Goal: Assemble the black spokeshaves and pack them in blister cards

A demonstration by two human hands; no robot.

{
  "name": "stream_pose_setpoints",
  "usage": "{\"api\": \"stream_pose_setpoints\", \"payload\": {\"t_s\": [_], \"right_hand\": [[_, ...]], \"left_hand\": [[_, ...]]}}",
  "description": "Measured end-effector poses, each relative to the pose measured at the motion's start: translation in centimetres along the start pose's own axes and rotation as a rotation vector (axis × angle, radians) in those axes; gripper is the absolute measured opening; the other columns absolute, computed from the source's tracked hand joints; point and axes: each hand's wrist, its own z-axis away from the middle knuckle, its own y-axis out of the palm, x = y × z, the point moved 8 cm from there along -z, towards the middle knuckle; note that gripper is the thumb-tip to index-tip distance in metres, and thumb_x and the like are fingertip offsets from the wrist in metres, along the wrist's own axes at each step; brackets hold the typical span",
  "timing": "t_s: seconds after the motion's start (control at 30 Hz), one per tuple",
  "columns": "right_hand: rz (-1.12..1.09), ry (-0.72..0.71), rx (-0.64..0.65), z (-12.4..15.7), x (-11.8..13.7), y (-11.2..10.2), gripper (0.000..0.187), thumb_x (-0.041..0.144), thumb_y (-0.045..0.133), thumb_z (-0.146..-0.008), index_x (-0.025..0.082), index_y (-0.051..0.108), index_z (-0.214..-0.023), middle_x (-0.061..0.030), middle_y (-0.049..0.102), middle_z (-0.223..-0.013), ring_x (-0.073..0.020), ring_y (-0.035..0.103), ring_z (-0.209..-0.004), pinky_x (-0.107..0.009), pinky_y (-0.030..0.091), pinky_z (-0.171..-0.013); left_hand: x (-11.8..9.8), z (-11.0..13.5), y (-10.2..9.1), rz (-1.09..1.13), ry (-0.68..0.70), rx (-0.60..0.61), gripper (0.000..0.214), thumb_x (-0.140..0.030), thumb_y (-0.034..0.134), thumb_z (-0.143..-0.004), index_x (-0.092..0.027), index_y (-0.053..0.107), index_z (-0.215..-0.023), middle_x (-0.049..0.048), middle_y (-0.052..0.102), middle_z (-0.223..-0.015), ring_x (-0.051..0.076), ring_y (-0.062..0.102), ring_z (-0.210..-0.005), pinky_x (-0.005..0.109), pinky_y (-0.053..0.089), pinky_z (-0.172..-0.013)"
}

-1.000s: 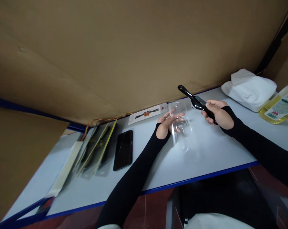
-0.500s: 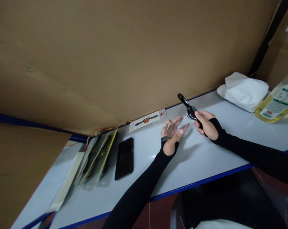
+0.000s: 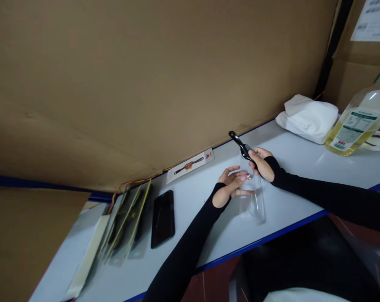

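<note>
My right hand [image 3: 261,164] is closed around a black spokeshave [image 3: 239,142], whose far handle points up and left toward the cardboard wall. Part of the tool is hidden by the fingers. Just to the left, my left hand [image 3: 228,186] grips a clear plastic blister shell [image 3: 256,207] near its upper part, with thumb and fingers around it. The shell hangs down over the white table [image 3: 205,222], below the spokeshave. A printed card [image 3: 194,164] picturing a spokeshave lies by the wall, left of both hands.
A black phone [image 3: 162,219] lies left of my forearm, beside several packaged items [image 3: 127,222] in clear plastic. At the right stand a folded white cloth [image 3: 308,117] and a bottle of yellow liquid [image 3: 353,126]. The cardboard wall [image 3: 165,84] closes off the back.
The clear shell, mostly hidden before, now hangs lengthwise down from my left hand. My left fingers have curled around it. My right hand still holds the spokeshave. The view has shifted slightly.
</note>
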Motion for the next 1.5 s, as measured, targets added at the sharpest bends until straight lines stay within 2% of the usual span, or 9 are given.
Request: {"api": "stream_pose_setpoints", "payload": {"t_s": [0.07, 0.2, 0.37, 0.5, 0.63, 0.9, 1.1, 1.33, 1.5], "right_hand": [[0.026, -0.033, 0.029, 0.6, 0.2, 0.5, 0.055, 0.076, 0.067, -0.083, 0.023, 0.051, -0.081, 0.0061, 0.055, -0.054, -0.0095, 0.045, -0.041, -0.024, 0.039, -0.041], [0.222, -0.217, -0.036, 2.0, 2.8, 0.1, 0.049, 0.069, 0.062, -0.09, 0.02, 0.065, -0.082, -0.001, 0.065, -0.074, -0.014, 0.056, -0.066, -0.026, 0.046, -0.061], [0.298, -0.22, 0.018, 2.7, 3.7, 0.1, 0.045, 0.063, 0.064, -0.09, 0.02, 0.071, -0.08, -0.0002, 0.06, -0.072, -0.0162, 0.05, -0.07, -0.03, 0.044, -0.07], [0.451, -0.207, -0.022, 2.7, 2.9, 0.0, 0.042, 0.063, 0.069, -0.086, 0.023, 0.081, -0.084, -0.0061, 0.067, -0.082, -0.0246, 0.057, -0.085, -0.04, 0.048, -0.086], [0.723, -0.26, -0.088, 3.1, 2.7, 0.2, 0.027, 0.052, 0.073, -0.088, 0.029, 0.085, -0.09, -0.0092, 0.074, -0.098, -0.0339, 0.056, -0.11, -0.055, 0.038, -0.106], [1.013, -0.539, -0.092, 4.4, 3.7, 1.5, 0.03, 0.032, 0.067, -0.098, 0.031, 0.083, -0.123, -0.0081, 0.075, -0.085, -0.0312, 0.048, -0.105, -0.051, 0.033, -0.096], [1.141, -0.724, -0.141, 5.9, 5.6, 2.0, 0.02, 0.029, 0.069, -0.095, 0.031, 0.087, -0.105, -0.0113, 0.07, -0.116, -0.0362, 0.042, -0.12, -0.049, 0.033, -0.093], [0.964, -0.685, -0.005, 4.2, 4.9, 1.4, 0.013, 0.022, 0.071, -0.085, 0.022, 0.072, -0.098, -0.0078, 0.073, -0.098, -0.0294, 0.057, -0.104, -0.046, 0.045, -0.096], [0.791, -0.418, 0.098, 2.6, 2.7, 0.8, 0.025, 0.03, 0.068, -0.083, 0.023, 0.058, -0.105, -0.0009, 0.071, -0.089, -0.0156, 0.059, -0.068, -0.031, 0.05, -0.066]], "left_hand": [[0.6, -0.2, -0.6, -0.013, -0.009, -0.064, 0.068, -0.013, 0.096, -0.063, -0.019, 0.061, -0.121, 0.0149, 0.07, -0.118, 0.039, 0.07, -0.12, 0.07, 0.06, -0.095], [-0.4, -0.3, -0.6, 0.046, 0.133, -0.084, 0.066, -0.006, 0.091, -0.056, -0.016, 0.07, -0.118, 0.0095, 0.07, -0.107, 0.041, 0.068, -0.124, 0.067, 0.057, -0.104], [-2.0, 0.2, -0.4, 0.107, 0.384, -0.163, 0.061, -0.014, 0.091, -0.064, -0.022, 0.071, -0.121, 0.0099, 0.071, -0.123, 0.036, 0.065, -0.132, 0.058, 0.053, -0.114], [-1.7, 0.1, 0.4, 0.138, 0.356, -0.123, 0.061, -0.02, 0.091, -0.067, -0.022, 0.068, -0.123, 0.013, 0.07, -0.132, 0.037, 0.064, -0.134, 0.058, 0.05, -0.115], [-1.0, -0.1, 0.6, 0.184, 0.332, -0.112, 0.05, -0.031, 0.09, -0.075, -0.021, 0.066, -0.118, 0.0146, 0.072, -0.13, 0.038, 0.063, -0.135, 0.056, 0.053, -0.111], [0.6, -1.2, -0.4, 0.177, 0.353, -0.152, 0.054, -0.044, 0.092, -0.078, -0.023, 0.06, -0.117, 0.0099, 0.075, -0.12, 0.034, 0.071, -0.124, 0.053, 0.058, -0.103], [0.8, -1.5, -1.3, 0.22, 0.281, -0.18, 0.054, -0.039, 0.096, -0.074, -0.023, 0.058, -0.109, 0.0058, 0.076, -0.109, 0.032, 0.074, -0.115, 0.056, 0.062, -0.099], [0.4, -1.3, -1.1, 0.223, 0.235, -0.132, 0.05, -0.034, 0.092, -0.08, -0.021, 0.054, -0.111, 0.0104, 0.077, -0.118, 0.036, 0.074, -0.119, 0.06, 0.062, -0.098], [0.6, -1.5, -1.6, 0.244, 0.227, -0.222, 0.055, -0.033, 0.096, -0.073, -0.019, 0.056, -0.109, 0.0111, 0.077, -0.112, 0.037, 0.075, -0.116, 0.062, 0.063, -0.096]]}}
